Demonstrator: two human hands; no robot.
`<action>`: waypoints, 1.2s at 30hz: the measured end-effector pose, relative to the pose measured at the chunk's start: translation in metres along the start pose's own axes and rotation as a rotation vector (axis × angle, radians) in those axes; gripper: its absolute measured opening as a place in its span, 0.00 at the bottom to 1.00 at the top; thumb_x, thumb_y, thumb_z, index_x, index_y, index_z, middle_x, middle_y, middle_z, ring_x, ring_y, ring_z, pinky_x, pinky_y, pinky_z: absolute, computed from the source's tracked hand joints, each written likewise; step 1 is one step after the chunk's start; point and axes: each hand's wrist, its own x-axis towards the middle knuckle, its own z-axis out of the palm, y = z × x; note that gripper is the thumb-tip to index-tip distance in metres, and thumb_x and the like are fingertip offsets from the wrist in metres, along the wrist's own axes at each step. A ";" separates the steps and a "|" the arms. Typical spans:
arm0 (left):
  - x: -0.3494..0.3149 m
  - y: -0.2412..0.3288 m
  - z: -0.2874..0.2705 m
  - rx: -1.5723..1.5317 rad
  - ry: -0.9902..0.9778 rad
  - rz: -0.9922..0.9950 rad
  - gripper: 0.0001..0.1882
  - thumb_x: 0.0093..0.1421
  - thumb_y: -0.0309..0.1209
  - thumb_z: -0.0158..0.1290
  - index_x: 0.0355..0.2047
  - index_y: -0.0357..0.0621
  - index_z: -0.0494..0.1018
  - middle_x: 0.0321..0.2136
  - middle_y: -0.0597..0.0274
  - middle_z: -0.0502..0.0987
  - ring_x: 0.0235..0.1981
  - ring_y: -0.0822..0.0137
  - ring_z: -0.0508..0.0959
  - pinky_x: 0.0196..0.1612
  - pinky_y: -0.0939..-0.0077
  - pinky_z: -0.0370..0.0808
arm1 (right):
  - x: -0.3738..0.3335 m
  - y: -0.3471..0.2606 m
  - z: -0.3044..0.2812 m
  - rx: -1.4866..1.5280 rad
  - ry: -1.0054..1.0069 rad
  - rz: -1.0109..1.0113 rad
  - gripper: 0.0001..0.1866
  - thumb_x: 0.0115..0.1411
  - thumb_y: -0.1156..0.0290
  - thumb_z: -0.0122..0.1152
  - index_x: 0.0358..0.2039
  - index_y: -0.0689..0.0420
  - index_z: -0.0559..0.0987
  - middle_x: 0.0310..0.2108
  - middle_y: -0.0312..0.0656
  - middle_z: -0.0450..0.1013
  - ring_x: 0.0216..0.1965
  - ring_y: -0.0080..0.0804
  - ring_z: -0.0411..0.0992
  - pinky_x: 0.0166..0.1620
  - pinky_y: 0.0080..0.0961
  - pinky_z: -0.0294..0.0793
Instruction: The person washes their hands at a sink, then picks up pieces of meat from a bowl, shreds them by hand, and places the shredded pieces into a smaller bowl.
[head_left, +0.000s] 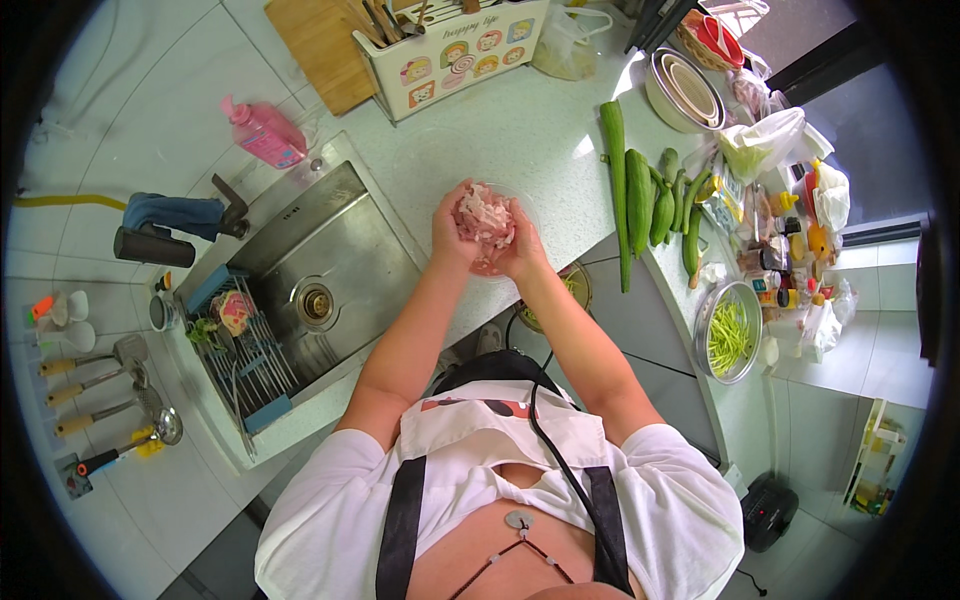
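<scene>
My left hand [452, 228] and my right hand [527, 242] are cupped together around a heap of sliced raw meat [486, 216], pale pink with whitish pieces. Both sets of fingers curl in against its sides. They are over a transparent bowl [537, 208] at the counter's front edge, and my hands hide most of it. Some pink meat shows low in the bowl, between my wrists. Behind my hands, a faint transparent round dish or lid [410, 150] lies on the pale counter [560, 160].
At left is a steel sink [355, 215] with a rack [245, 350] and a faucet [233, 208]. A pink pump bottle [265, 135] stands behind it. Green cucumbers [638, 195] lie right, near a steel bowl of green strips [730, 335]. A black cable [540, 425] hangs along my front.
</scene>
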 end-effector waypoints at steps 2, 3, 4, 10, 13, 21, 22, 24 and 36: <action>0.001 0.000 0.000 -0.045 0.026 -0.023 0.08 0.51 0.28 0.51 0.32 0.39 0.70 0.29 0.58 0.73 0.29 0.61 0.74 0.34 0.65 0.74 | 0.003 0.001 -0.004 -0.009 -0.007 0.003 0.18 0.55 0.54 0.53 0.42 0.50 0.70 0.43 0.37 0.69 0.43 0.35 0.68 0.41 0.35 0.71; 0.000 0.000 0.002 -0.003 0.029 -0.014 0.08 0.51 0.28 0.52 0.32 0.39 0.70 0.29 0.58 0.73 0.29 0.62 0.74 0.35 0.66 0.74 | 0.002 0.001 -0.003 -0.012 0.026 0.011 0.18 0.55 0.54 0.52 0.42 0.50 0.70 0.42 0.38 0.69 0.43 0.34 0.68 0.40 0.35 0.72; -0.001 0.001 0.004 0.039 0.033 -0.005 0.08 0.51 0.28 0.52 0.32 0.39 0.70 0.29 0.58 0.73 0.30 0.62 0.73 0.35 0.66 0.74 | -0.001 0.001 -0.001 -0.015 0.059 0.018 0.18 0.55 0.54 0.52 0.42 0.50 0.70 0.42 0.38 0.69 0.42 0.34 0.68 0.39 0.35 0.72; -0.003 0.002 0.015 0.216 -0.011 0.132 0.08 0.51 0.27 0.53 0.33 0.39 0.71 0.29 0.59 0.73 0.30 0.67 0.73 0.34 0.71 0.73 | 0.007 0.000 -0.013 -0.009 -0.012 0.050 0.20 0.57 0.54 0.49 0.45 0.52 0.69 0.44 0.40 0.68 0.44 0.37 0.68 0.42 0.38 0.70; -0.004 -0.001 0.018 0.418 -0.051 0.268 0.08 0.52 0.27 0.52 0.34 0.39 0.71 0.29 0.60 0.73 0.31 0.69 0.73 0.35 0.74 0.73 | 0.006 0.000 -0.010 -0.011 -0.008 0.044 0.20 0.56 0.53 0.50 0.44 0.51 0.69 0.42 0.38 0.70 0.42 0.35 0.69 0.39 0.35 0.73; -0.007 -0.005 0.018 0.523 -0.032 0.352 0.09 0.55 0.28 0.51 0.36 0.39 0.70 0.30 0.61 0.73 0.32 0.70 0.72 0.37 0.76 0.72 | -0.009 -0.006 0.007 -0.023 -0.030 0.035 0.17 0.55 0.60 0.55 0.43 0.51 0.70 0.41 0.37 0.70 0.41 0.31 0.69 0.40 0.32 0.73; -0.007 -0.006 0.016 0.490 -0.010 0.358 0.09 0.55 0.28 0.51 0.36 0.39 0.70 0.30 0.61 0.72 0.32 0.70 0.72 0.37 0.76 0.72 | -0.010 -0.007 0.008 -0.022 -0.033 0.004 0.16 0.54 0.62 0.56 0.43 0.51 0.70 0.40 0.37 0.70 0.40 0.30 0.70 0.39 0.31 0.73; -0.002 -0.008 0.008 0.437 0.045 0.370 0.09 0.55 0.28 0.51 0.36 0.39 0.70 0.30 0.62 0.72 0.33 0.70 0.72 0.37 0.76 0.72 | -0.013 -0.008 0.009 -0.057 0.002 -0.044 0.15 0.53 0.66 0.58 0.41 0.51 0.70 0.37 0.36 0.71 0.36 0.28 0.70 0.35 0.27 0.74; 0.013 -0.008 -0.031 0.141 0.159 0.177 0.08 0.52 0.27 0.53 0.32 0.43 0.68 0.27 0.62 0.72 0.30 0.68 0.73 0.35 0.73 0.73 | -0.021 -0.029 0.013 -0.057 0.117 -0.056 0.10 0.51 0.75 0.57 0.35 0.53 0.72 0.25 0.36 0.70 0.19 0.24 0.67 0.22 0.18 0.69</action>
